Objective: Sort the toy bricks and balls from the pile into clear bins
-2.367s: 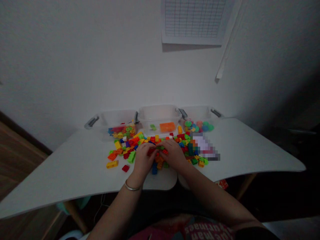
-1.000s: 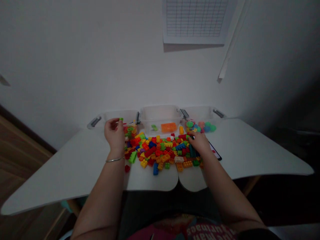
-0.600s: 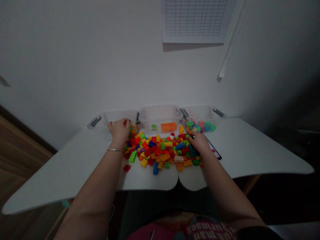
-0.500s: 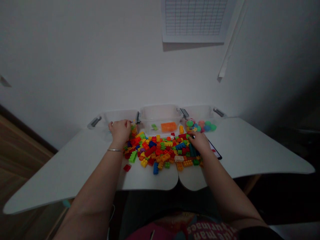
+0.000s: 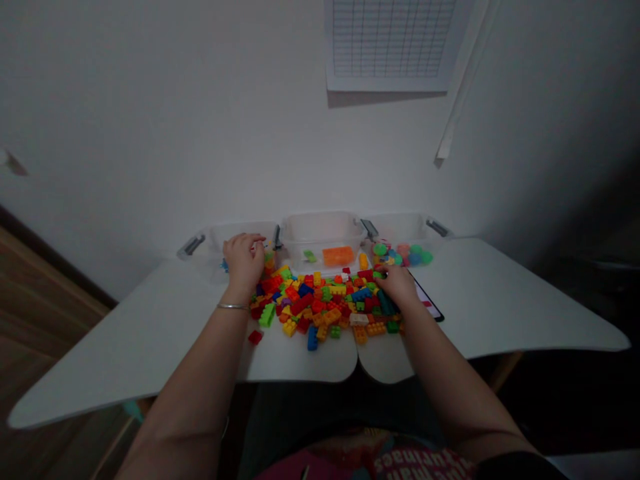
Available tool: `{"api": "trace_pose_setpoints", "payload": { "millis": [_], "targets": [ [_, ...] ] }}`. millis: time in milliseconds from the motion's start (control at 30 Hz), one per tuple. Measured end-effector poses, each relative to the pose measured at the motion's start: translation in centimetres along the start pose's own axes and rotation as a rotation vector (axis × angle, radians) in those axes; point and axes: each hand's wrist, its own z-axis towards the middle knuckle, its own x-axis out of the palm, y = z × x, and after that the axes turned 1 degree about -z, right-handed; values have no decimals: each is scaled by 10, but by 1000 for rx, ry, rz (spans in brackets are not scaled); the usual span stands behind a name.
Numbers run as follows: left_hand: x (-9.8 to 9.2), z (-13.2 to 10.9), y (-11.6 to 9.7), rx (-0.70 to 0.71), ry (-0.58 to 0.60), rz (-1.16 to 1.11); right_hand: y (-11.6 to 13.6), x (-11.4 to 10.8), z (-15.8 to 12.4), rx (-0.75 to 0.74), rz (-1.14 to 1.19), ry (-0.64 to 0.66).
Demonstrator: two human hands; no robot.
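A heap of colourful toy building bricks point(image 5: 320, 303) lies on the white table between my hands. My left hand point(image 5: 244, 261) is raised at the left clear plastic box point(image 5: 213, 233), its thumb and fingers apart, with nothing visible between them. The hand hides part of that box and the small pieces inside. At the right end of the heap, my right hand point(image 5: 399, 285) is bent with thumb and fingertips close together among the bricks. Whatever those fingers hold is too small and dark to make out.
The middle clear box point(image 5: 323, 227) contains an orange block point(image 5: 338, 256), a green piece and a yellow brick. Round coloured pieces point(image 5: 415, 255) fill part of the right box point(image 5: 400, 221). A phone point(image 5: 429, 300) lies beside my right hand. The white wall stands close behind.
My left hand has lifted slightly, and its thumb and fingers have spread apart. My right hand stays at the right end of the heap. The view has shifted a little.
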Motion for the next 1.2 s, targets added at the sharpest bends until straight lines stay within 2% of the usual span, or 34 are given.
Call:
{"api": "trace_pose_setpoints", "payload": {
  "millis": [167, 333, 367, 533, 633, 833, 933, 1067, 1200],
  "targets": [
    [-13, -11, -33, 58, -30, -145, -4, 1, -1, 20, 113, -81],
    [-22, -43, -73, -2, 82, -334, 3, -8, -9, -128, 376, -234],
    [-21, -50, -80, -38, 121, -398, 8, -10, -14, -168, 437, -246],
    [-8, -82, -110, -289, 547, -822, 43, -12, -55, -381, 602, -235],
    [0, -95, -119, -395, 650, -976, 61, -6, -75, -504, 581, -207],
    [6, -102, -114, -512, 717, -1068, 69, 0, -84, -551, 523, -179],
    [3, -100, -113, -495, 709, -1054, 66, -2, -81, -572, 561, -138],
    [-4, -99, -113, -381, 641, -947, 55, -10, -72, -600, 584, -106],
    [-8, -91, -99, -299, 490, -762, 31, -22, -55, -423, 415, -160]
  ]
}}
